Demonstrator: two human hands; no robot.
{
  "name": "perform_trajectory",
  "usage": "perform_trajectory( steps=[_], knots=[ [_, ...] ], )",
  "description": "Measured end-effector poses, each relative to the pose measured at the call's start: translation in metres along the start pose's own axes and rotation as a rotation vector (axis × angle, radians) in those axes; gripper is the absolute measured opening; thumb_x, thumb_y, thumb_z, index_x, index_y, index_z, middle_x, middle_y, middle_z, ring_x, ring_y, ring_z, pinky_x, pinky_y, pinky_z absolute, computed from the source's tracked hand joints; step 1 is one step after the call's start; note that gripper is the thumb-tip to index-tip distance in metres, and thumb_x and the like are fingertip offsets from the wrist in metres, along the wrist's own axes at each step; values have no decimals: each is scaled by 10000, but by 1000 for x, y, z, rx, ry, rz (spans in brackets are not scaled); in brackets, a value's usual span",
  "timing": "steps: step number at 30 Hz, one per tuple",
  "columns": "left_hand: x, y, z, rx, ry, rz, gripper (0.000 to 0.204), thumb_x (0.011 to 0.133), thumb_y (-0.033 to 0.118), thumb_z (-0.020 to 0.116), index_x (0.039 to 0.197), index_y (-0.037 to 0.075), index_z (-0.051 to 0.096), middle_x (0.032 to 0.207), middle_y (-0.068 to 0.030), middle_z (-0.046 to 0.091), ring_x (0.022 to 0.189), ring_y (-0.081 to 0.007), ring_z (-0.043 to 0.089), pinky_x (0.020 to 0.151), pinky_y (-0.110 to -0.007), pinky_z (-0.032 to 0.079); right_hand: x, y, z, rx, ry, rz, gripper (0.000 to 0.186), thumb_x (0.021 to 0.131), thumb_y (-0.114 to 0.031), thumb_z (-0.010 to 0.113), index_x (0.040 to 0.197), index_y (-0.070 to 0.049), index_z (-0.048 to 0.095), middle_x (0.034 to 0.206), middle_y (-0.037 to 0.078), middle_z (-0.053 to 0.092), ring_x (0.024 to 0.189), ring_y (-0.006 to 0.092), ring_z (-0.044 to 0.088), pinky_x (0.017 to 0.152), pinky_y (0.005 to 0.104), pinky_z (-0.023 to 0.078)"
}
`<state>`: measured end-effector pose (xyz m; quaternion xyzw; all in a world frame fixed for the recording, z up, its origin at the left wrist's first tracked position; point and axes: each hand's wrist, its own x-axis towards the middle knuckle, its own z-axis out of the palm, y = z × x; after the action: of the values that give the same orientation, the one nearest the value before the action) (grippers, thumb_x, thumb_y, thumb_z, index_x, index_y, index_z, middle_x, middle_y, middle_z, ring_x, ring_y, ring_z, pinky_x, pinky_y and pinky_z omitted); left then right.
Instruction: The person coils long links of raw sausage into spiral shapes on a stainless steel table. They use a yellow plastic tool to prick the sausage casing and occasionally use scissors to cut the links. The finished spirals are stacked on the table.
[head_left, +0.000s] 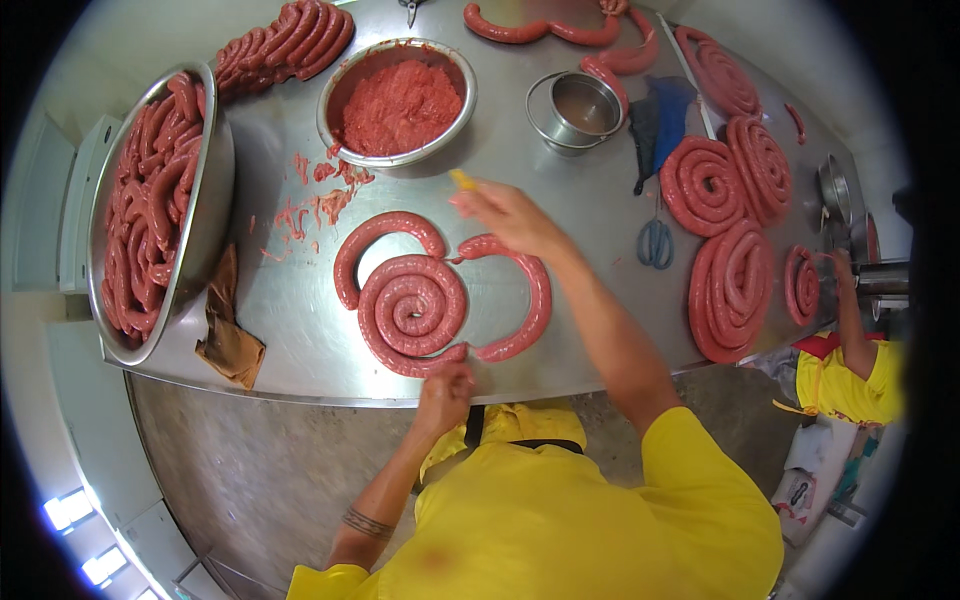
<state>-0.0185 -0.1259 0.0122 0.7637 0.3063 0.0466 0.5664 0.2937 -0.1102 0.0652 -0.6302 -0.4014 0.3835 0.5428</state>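
A spiral coil of raw sausage [413,312] lies on the steel table in front of me. My left hand [447,392] is closed at the coil's outer end, by the table's near edge. Curved sausage lengths lie around it: one at the upper left [365,245], another [540,300] on the right with an end close to my left hand. My right hand [505,215] is raised over the table beyond the coil. Its fingers are closed on a small yellow object [462,180] whose kind I cannot make out.
Ground meat fills a steel bowl [468,118], with meat scraps [330,205] beside it. A large basin [225,190] of sausages stands left, near a brown cloth [228,340]. Right are a small pail [545,125], blue-handled scissors [655,244], sausage coils [735,290] and another person's arm [855,315].
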Motion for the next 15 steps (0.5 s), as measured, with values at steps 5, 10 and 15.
perform_trajectory(
  steps=[5,10,15],
  knots=[
    [35,2,8,388,141,79,276,870,189,755,1018,-24,659,969,-181,651,855,-384,654,768,-464,536,-100,-15,-74,172,231,151,324,1101,-344,426,1068,-54,566,1049,70,685,901,133,643,762,290,530],
    [78,-2,52,1060,-431,97,298,911,300,688,972,9,708,1008,-189,721,883,-311,681,757,-399,556,-191,0,-107,133,362,295,375,1088,-378,437,1038,-51,614,971,40,687,824,113,650,723,285,519],
    [111,20,56,-243,-917,-148,211,993,203,617,964,4,680,806,-62,691,648,-138,589,608,-276,518,-286,33,-131,-38,703,440,339,1091,-336,432,978,-61,595,873,14,639,762,94,610,680,260,487]
  ],
)
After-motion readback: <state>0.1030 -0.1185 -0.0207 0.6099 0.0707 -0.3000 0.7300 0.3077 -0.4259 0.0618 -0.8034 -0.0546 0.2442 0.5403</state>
